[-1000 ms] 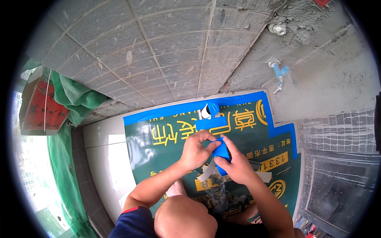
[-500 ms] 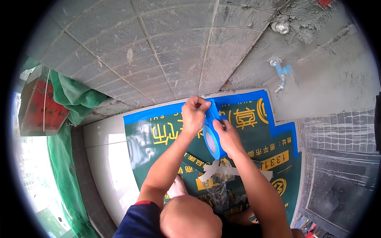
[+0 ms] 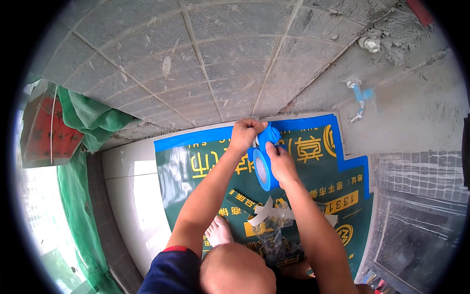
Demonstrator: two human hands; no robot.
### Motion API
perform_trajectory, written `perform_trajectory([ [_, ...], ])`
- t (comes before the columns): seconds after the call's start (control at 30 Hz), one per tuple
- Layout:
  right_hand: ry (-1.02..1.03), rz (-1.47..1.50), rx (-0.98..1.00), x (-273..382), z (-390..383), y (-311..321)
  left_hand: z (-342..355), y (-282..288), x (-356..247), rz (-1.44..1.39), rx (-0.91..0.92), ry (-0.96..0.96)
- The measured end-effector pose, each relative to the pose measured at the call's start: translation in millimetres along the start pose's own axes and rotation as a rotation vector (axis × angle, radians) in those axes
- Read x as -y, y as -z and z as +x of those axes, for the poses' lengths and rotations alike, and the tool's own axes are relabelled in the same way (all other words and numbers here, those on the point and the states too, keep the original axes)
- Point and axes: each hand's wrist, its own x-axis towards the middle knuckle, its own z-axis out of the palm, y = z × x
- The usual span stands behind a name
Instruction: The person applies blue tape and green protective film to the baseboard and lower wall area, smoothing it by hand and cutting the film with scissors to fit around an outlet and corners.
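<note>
My left hand (image 3: 245, 134) pinches the end of a blue tape strip (image 3: 271, 132) near the sheet's back edge, over a small white piece that is mostly hidden. My right hand (image 3: 283, 166) grips a blue tape roll (image 3: 261, 171) with its pale core facing up, its thumb on the strip. Beneath both hands lies a green sheet (image 3: 186, 191) with yellow printing, bordered by blue tape (image 3: 171, 143) along the back and stepped right side. Scraps of white backing (image 3: 262, 213) and clear plastic (image 3: 271, 237) lie below the roll.
A tiled wall (image 3: 161, 44) rises behind. On the right plastered wall are a tap (image 3: 361, 103) and a fitting (image 3: 372, 45). Green netting (image 3: 73, 215) and a red-faced board (image 3: 51, 127) stand left, beside white floor tile (image 3: 127, 196). My bare foot (image 3: 219, 230) rests on the sheet.
Both hands have moved up toward the back edge. The roll has turned to show its core, and a strip runs from it, now bunched by my left fingertips. The view has shifted slightly.
</note>
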Motion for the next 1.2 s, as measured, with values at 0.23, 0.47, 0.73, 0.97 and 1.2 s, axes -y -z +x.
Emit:
perform_trajectory([
  [0.23,-0.027,0.095,0.010,-1,-3,0,-7,0,-13,0.401,-0.146,-0.139],
  [0.47,-0.069,0.029,0.017,5,-7,3,-14,0,-26,0.668,-0.251,-0.282],
  [0.73,0.056,-0.003,-0.032,-7,-19,5,-26,4,-31,0.519,0.138,-0.370],
  [0.97,-0.086,-0.197,0.159,9,2,23,-11,10,-52,0.623,0.452,-0.257],
  [1.2,0.078,0.009,0.096,-20,-4,13,-19,14,-47,0.804,0.408,-0.797],
])
